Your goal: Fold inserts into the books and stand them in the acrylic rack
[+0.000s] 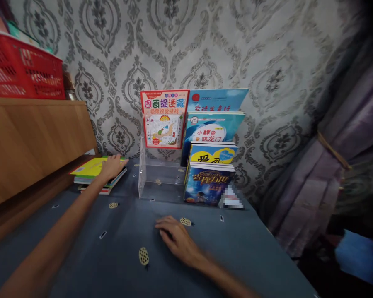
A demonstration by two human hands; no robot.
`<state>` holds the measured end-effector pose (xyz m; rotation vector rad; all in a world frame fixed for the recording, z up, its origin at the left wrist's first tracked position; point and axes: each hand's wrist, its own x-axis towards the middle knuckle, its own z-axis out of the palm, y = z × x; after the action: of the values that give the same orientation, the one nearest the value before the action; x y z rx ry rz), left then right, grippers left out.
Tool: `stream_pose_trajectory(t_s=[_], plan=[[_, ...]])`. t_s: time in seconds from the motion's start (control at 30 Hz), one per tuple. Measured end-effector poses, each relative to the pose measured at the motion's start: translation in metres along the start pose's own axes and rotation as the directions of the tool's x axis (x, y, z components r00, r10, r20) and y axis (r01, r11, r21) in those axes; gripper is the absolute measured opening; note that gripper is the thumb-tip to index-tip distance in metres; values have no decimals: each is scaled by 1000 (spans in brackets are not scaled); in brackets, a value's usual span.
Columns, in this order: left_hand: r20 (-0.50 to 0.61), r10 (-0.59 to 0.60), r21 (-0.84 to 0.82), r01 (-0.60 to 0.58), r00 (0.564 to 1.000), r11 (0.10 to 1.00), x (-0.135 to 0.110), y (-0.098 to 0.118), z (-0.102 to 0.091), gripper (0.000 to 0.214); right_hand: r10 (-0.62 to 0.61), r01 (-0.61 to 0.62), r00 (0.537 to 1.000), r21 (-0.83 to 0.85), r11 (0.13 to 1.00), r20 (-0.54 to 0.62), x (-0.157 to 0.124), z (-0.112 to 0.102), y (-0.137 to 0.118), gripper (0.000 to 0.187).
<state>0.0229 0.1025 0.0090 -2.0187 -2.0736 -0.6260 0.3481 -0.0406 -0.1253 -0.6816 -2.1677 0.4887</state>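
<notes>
My left hand lies on top of a small stack of books at the left, its fingers reaching toward the stack's far right edge. The top book has a yellow cover; paler books are under it. My right hand hovers over or rests on the table, loosely bent and holding nothing. Ahead stands a clear stepped book rack. A red-bordered picture book leans in its back left. On its right, blue-covered books stand in tiers, with a dark blue book in front.
A dark blue cloth with pineapple prints covers the table. At the left a red plastic basket sits on a wooden cabinet. A tied curtain hangs at the right, and patterned wallpaper is behind the rack.
</notes>
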Motion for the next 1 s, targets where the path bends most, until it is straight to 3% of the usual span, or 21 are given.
stream_pose_trajectory(t_s=[0.07,0.17,0.33,0.6,0.8,1.0], plan=[[85,-91,138,79,992,987,-20,-16,12,66,28,-28,1000,55,998,-2,-8,7,6,26],[183,-89,259,39,979,965,-40,-32,25,64,66,-66,998,107,992,-1,-8,6,7,25],[142,-38,289,-5,989,957,-48,-38,31,52,87,-88,996,142,986,10,-5,3,6,24],[111,6,285,-37,994,958,-72,-36,24,45,95,-93,996,151,984,-3,-8,10,14,25],[132,106,312,-143,985,939,-114,-26,13,47,82,-84,996,145,986,19,-4,6,10,25],[197,144,349,-207,970,914,-170,-1,8,48,133,-139,990,150,979,47,-3,5,7,25]])
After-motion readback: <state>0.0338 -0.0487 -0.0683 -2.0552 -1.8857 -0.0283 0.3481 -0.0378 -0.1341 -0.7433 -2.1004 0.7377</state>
